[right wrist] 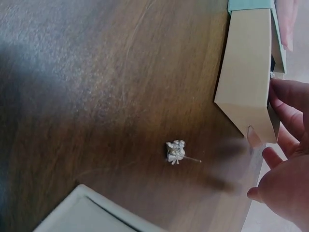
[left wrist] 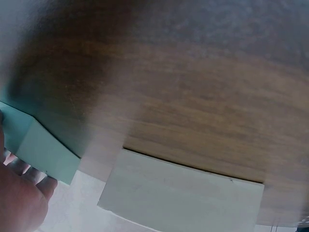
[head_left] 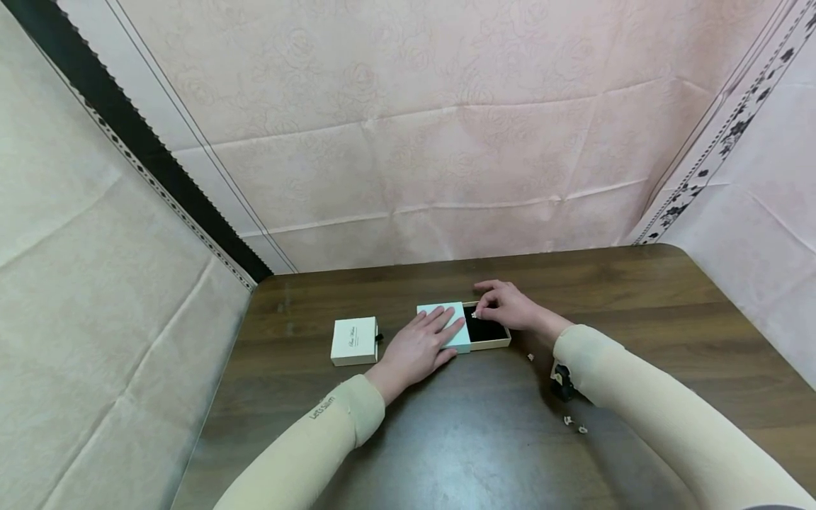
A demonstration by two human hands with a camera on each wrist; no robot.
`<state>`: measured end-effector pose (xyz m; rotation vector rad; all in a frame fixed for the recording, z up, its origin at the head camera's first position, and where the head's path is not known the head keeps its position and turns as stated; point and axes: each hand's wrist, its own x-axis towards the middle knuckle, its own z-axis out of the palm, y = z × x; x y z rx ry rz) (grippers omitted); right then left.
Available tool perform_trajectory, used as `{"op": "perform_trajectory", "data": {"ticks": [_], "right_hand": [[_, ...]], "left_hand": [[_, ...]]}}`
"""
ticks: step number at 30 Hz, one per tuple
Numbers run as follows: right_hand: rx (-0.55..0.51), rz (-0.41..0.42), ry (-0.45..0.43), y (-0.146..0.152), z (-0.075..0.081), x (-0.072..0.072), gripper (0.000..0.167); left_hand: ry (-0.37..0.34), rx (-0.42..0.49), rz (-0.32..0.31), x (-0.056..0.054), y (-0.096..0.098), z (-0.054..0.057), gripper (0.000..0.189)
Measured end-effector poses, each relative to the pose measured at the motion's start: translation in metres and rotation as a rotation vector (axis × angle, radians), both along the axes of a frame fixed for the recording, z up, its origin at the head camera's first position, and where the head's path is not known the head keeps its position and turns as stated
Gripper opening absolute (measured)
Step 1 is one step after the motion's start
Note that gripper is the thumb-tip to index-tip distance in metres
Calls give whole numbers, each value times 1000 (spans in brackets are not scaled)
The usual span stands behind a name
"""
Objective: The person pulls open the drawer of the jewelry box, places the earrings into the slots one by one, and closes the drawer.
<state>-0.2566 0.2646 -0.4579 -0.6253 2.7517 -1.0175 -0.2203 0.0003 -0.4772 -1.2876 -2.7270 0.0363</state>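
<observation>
- Silvery and tiny, an earring-like piece (head_left: 474, 315) sits at the fingertips of the right hand (head_left: 508, 306); that grip is closed, pinching it.
- Beneath it lies the black lining (head_left: 482, 330) of a cream tray (head_left: 491, 345). As I judge it, what counts is this drop straight down, close beside the cover's edge; whether piece and lining touch, or how its pin points, I cannot tell.
- Lengthwise, the tray runs left to right, jutting rightward from a pale blue cover (head_left: 462, 346).
- On that cover rests the left hand (head_left: 416, 347), fingers extended, gripping nothing; the right is nearer the piece.
- Loose on the table (head_left: 408, 439): one similar piece (right wrist: 175, 152) near the tray's right end, its thin pin showing, and two more (head_left: 568, 421) closer to the person.
- Farther left, apart from the cover, stands a white box (head_left: 354, 341).
</observation>
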Motion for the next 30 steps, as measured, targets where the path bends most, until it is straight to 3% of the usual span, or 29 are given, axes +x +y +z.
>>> {"op": "perform_trajectory", "data": {"ticks": [20, 30], "right_hand": [[-59, -44, -108, 2, -4, 1, 22], [-43, -60, -75, 2, -5, 2, 21]], "left_hand": [[1, 19, -17, 0, -1, 0, 61], [-4, 25, -14, 0, 0, 0, 62]]}}
